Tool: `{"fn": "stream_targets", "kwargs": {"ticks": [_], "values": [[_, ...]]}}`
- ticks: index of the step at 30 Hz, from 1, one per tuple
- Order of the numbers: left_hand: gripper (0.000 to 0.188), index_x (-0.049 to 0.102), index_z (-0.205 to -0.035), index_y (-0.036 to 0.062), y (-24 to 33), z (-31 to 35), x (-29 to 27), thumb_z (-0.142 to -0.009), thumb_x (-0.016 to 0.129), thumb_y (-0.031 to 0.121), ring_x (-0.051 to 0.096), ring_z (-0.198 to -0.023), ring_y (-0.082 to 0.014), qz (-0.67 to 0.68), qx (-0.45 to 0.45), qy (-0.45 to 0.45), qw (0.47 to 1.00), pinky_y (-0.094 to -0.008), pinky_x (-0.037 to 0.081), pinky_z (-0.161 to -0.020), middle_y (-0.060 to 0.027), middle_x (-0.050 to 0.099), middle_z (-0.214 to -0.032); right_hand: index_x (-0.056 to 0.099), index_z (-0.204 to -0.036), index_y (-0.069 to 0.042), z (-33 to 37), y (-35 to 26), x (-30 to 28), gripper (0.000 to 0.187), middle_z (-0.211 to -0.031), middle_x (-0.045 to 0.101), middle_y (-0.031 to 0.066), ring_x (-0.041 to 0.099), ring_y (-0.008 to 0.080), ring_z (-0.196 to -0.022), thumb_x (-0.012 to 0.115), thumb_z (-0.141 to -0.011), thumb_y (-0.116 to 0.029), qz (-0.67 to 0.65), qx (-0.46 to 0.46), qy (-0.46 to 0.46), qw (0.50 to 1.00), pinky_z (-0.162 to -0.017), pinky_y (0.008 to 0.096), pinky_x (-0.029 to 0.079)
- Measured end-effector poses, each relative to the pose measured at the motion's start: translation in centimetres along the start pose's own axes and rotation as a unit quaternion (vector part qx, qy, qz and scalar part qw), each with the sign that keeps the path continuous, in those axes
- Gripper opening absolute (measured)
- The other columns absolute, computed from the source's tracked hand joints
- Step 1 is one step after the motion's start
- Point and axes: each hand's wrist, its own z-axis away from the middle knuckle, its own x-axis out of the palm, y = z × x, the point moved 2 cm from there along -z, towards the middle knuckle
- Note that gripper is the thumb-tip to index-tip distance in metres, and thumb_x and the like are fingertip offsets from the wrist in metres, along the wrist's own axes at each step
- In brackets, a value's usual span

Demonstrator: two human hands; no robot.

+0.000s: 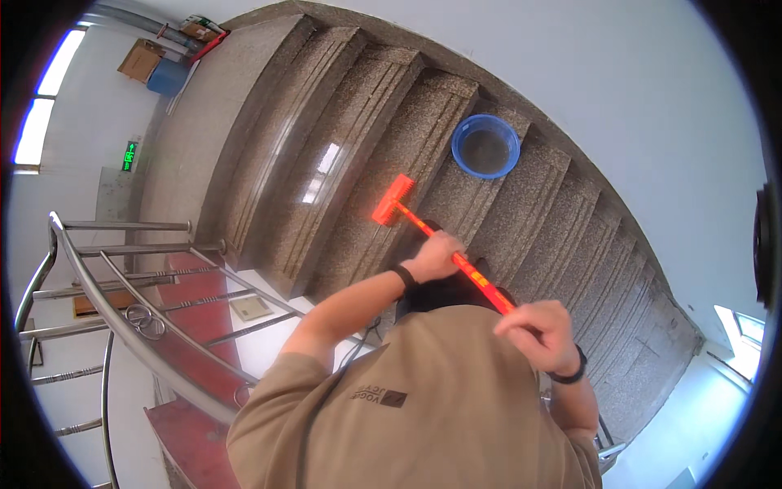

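Note:
An orange-red scrub brush (393,199) with a long red-and-yellow handle slants across the stairs. Its broad, toothed-edged head rests on a speckled stone step (444,102) to the left of a blue basin (462,160). Partway along the handle, my left hand (437,256) is wrapped round it, a black band on that wrist. My right hand (544,332), also with a black wristband, is closed at the handle's upper end, near my body. Grey, murky water (486,150) lies in the basin, which sits on a step near the wall.
Steps run from the left landing (191,130) down to the lower right. A metal railing (130,318) curves along the left, with red flooring (195,301) below it. On the landing's far side are a cardboard box (140,59) and a blue bucket (168,78).

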Motion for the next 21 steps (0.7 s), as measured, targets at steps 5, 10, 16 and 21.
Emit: {"fn": "stream_targets", "kwargs": {"ticks": [5, 10, 16, 21], "values": [[0.018, 0.062, -0.067, 0.0076, 3.3, -1.5, 0.3, -0.079, 0.07, 0.018, 0.063, -0.076, -0.0365, -0.017, -0.025, 0.001, 1.0, -0.0471, 0.047, -0.075, -0.0139, 0.065, -0.072, 0.073, -0.082, -0.005, 1.1, -2.1, -1.8, 0.011, -0.063, 0.066, 0.0053, 0.06, 0.0137, -0.051, 0.063, -0.079, -0.005, -0.028, 0.059, 0.019, 0.998, -0.05, 0.0266, 0.042], [0.018, 0.059, -0.065, 0.0097, 0.3, -0.8, -0.8, -0.077, 0.07, 0.017, 0.063, -0.073, -0.0355, -0.001, -0.003, 0.013, 1.0, -0.0466, 0.046, -0.073, -0.0115, 0.064, -0.07, 0.073, -0.085, -0.005, 0.2, 0.8, 0.5, 0.013, -0.065, 0.066, 0.0046, 0.061, 0.0147, -0.052, 0.061, -0.081, -0.002, -0.002, 0.026, -0.014, 1.0, -0.05, 0.0271, 0.042], [0.016, 0.061, -0.067, 0.01, -8.5, 1.0, -1.6, -0.077, 0.07, 0.019, 0.064, -0.082, -0.0365, -0.124, -0.046, -0.036, 0.991, -0.0484, 0.048, -0.076, -0.0134, 0.065, -0.076, 0.071, -0.094, -0.005, -2.5, 7.3, 3.9, 0.012, -0.068, 0.064, 0.0031, 0.053, 0.0075, -0.054, 0.06, -0.09, -0.005, -0.048, 0.047, -0.015, 0.998, -0.051, 0.0261, 0.039], [0.017, 0.062, -0.069, 0.0082, -10.1, 0.2, -2.8, -0.077, 0.07, 0.021, 0.063, -0.082, -0.0389, -0.122, -0.047, -0.057, 0.99, -0.0495, 0.048, -0.077, -0.0156, 0.065, -0.076, 0.071, -0.095, -0.005, -3.5, 8.5, 3.7, 0.011, -0.068, 0.06, 0.0005, 0.047, 0.0044, -0.055, 0.061, -0.093, -0.006, -0.068, 0.057, -0.023, 0.996, -0.051, 0.0245, 0.035]]}}
